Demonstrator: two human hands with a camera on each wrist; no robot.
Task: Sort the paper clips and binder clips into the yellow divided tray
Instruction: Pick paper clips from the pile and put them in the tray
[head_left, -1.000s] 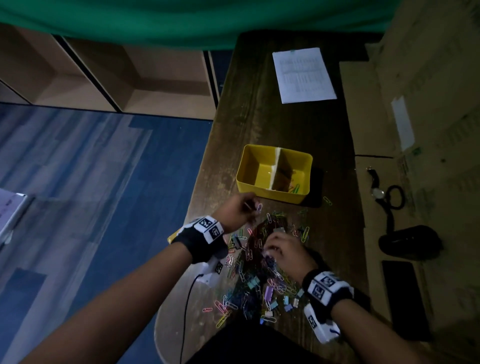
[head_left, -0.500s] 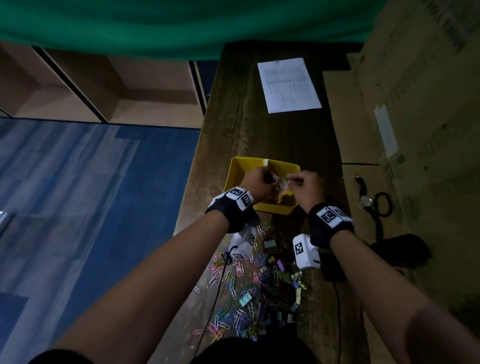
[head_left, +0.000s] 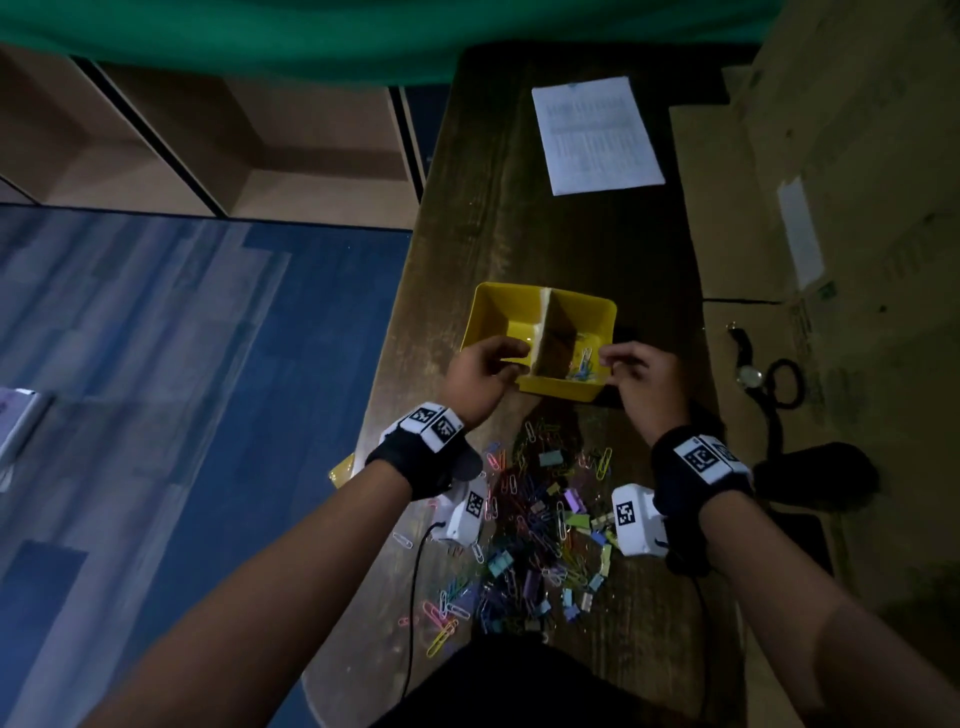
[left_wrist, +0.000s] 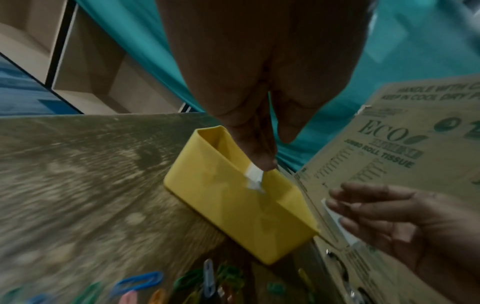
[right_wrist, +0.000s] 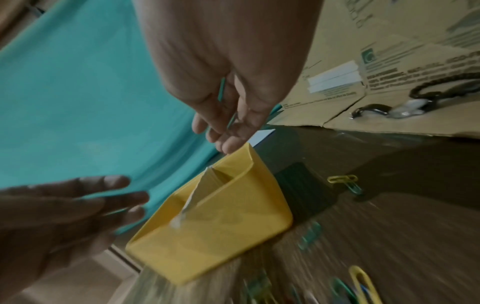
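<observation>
The yellow divided tray (head_left: 597, 312) stands on the dark wooden table (head_left: 519, 234), with a pale divider (head_left: 540, 332) across its middle. Several coloured paper clips (head_left: 584, 364) lie in its right compartment; what the left one holds is not clear. My left hand (head_left: 511, 358) hovers over the tray's near left rim with loose fingers and nothing in them. My right hand (head_left: 610, 358) hangs by the near right corner, fingers relaxed and holding nothing. The mixed pile of paper clips and binder clips (head_left: 540, 519) lies between my wrists. The wrist views, though blurred, show the tray (left_wrist: 233, 216) (right_wrist: 221, 236) below the fingers.
A printed sheet (head_left: 597, 135) lies at the table's far end. Flattened cardboard (head_left: 831, 208) covers the right side, with a wristwatch (head_left: 748, 374) and a black object (head_left: 815, 467) on it. A stray clip (right_wrist: 342, 179) lies right of the tray. The table's left edge drops to blue floor (head_left: 208, 364).
A second ago both hands picked in the pile. Half a second ago they were pinched together over the tray. Now they have spread apart to its near rim and hold nothing.
</observation>
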